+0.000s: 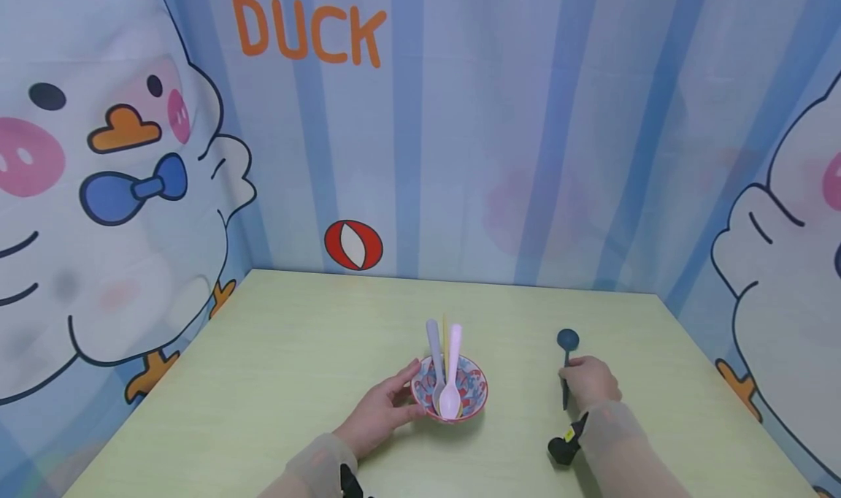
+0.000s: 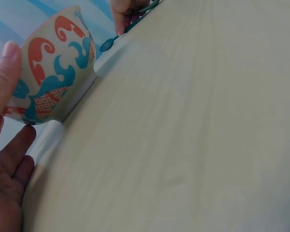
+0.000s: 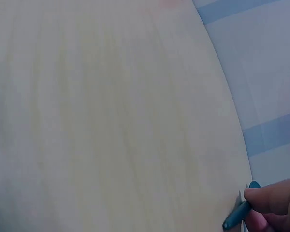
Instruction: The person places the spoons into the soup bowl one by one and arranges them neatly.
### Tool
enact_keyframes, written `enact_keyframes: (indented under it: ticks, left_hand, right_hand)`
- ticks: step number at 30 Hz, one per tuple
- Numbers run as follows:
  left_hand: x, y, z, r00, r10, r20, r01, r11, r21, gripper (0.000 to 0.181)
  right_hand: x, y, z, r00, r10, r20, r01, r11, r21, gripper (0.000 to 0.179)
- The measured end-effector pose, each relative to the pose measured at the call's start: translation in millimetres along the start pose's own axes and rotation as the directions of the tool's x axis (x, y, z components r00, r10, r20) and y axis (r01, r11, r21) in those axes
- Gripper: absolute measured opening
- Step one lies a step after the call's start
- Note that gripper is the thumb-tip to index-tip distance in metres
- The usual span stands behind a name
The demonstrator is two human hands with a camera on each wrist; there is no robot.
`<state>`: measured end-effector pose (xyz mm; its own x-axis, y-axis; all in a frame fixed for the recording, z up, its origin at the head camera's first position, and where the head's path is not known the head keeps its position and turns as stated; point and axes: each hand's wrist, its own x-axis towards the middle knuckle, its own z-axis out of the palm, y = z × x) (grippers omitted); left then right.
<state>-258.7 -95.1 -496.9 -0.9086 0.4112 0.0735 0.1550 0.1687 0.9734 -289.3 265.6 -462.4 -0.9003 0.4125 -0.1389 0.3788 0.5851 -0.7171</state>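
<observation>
The right grip (image 1: pixel 593 381) pinches the handle of a dark teal, round-headed spoon (image 1: pixel 568 339) at the right of the pale wooden bench (image 1: pixel 296 337); a firm, mid-handle pinch should stop it twisting, while the left grip (image 1: pixel 379 409), thumb and fingers round the side of a red-rimmed, blue-and-red patterned bowl (image 1: pixel 473 387), had best be steady so the lilac spoon (image 1: pixel 434 345), pink spoon (image 1: pixel 452 370) and slim yellow utensil (image 1: pixel 446 328) inside don't shift

The right grip (image 1: pixel 593 381) (head view) partly hides the blue spoon (image 1: pixel 568 339).
</observation>
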Motion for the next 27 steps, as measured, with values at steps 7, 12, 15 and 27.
enact_keyframes:
  ticks: [7, 12, 15, 27]
  left_hand:
    - [0.5, -0.4, 0.4, 1.000, -0.005, -0.004, 0.005, 1.000, 0.011, 0.074]
    - [-0.1, 1.3, 0.5, 1.000, -0.002, -0.002, 0.002, 1.000, 0.001, 0.074]
    - [-0.8, 3.2, 0.8, 1.000, 0.001, -0.003, -0.001, 1.000, -0.008, 0.074]
    - [0.2, 3.8, 0.9, 1.000, -0.008, -0.009, 0.008, 1.000, -0.005, 0.074]
  right_hand:
    - [1.0, -4, 4, 1.000, -0.026, 0.014, 0.026, 0.999, -0.022, 0.035]
    - [0.8, -5, 6, 0.999, -0.030, 0.021, 0.030, 0.999, -0.034, 0.034]
    - [1.3, -6, 7, 0.999, -0.044, 0.028, 0.045, 0.998, -0.042, 0.034]
    - [3.0, -8, 12, 0.991, -0.101, 0.086, 0.104, 0.994, -0.032, 0.030]
